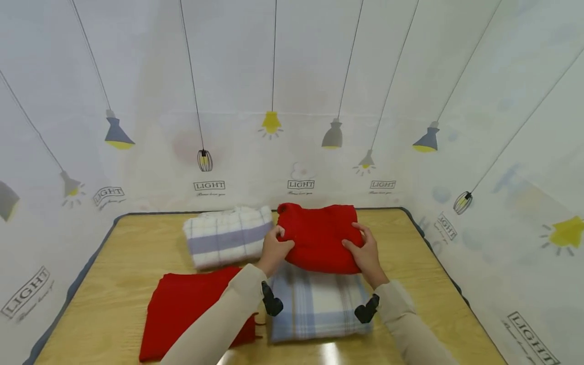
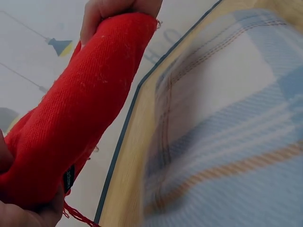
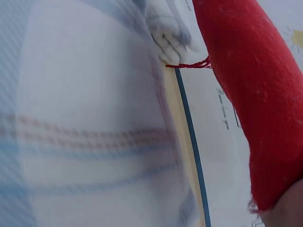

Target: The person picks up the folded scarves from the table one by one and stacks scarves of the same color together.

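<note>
Both hands hold up a folded red scarf (image 1: 319, 239) of fringed knit fabric. My left hand (image 1: 275, 251) grips its left side, thumb on the near face. My right hand (image 1: 368, 254) grips the right side the same way. In the left wrist view a black label (image 2: 69, 178) and red tassels (image 2: 78, 216) hang from the scarf's underside. Below the scarf lies a folded blue-and-white plaid cloth (image 1: 315, 309), apart from it in both wrist views. The right wrist view shows part of the right hand (image 3: 288, 208) at the scarf's end.
A second folded red fabric piece (image 1: 191, 304) lies on the wooden table (image 1: 114, 284) at the left, partly behind the left sleeve. A folded white cloth with purple stripes (image 1: 230, 241) sits at the back. Lamp-printed wall covering (image 1: 301, 152) encloses the table's back and sides.
</note>
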The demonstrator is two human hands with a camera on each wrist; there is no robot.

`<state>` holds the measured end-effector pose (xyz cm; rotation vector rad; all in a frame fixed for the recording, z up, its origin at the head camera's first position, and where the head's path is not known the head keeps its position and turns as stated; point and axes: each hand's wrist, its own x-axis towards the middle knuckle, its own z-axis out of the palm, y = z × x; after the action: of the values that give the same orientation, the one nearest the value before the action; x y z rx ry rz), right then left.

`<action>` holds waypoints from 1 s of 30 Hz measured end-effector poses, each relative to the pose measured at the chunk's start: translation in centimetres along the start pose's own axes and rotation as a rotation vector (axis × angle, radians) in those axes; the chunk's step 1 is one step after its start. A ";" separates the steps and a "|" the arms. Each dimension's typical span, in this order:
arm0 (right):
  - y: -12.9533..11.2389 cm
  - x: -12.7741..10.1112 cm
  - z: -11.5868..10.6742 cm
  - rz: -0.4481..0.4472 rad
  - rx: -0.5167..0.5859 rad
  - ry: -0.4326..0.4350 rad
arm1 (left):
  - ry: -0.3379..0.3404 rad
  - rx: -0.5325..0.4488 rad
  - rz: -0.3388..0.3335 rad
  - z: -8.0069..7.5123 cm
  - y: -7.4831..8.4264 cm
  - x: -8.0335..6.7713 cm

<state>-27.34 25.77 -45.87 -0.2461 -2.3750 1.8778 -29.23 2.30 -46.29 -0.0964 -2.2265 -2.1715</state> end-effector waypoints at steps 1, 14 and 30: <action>-0.1 -0.2 0.3 -0.005 -0.004 -0.004 | 0.006 0.001 0.002 -0.3 -0.1 -0.1; -0.6 -2.3 5.3 -0.040 -0.018 -0.035 | 0.087 -0.031 -0.030 -5.0 -0.6 -2.4; -1.3 -6.4 12.6 -0.143 0.084 -0.088 | 0.264 -0.069 -0.054 -11.9 -0.3 -6.5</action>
<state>-23.38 12.20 -47.38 0.0131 -2.2925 1.9529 -23.00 -9.74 -46.67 0.2383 -2.0331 -2.1421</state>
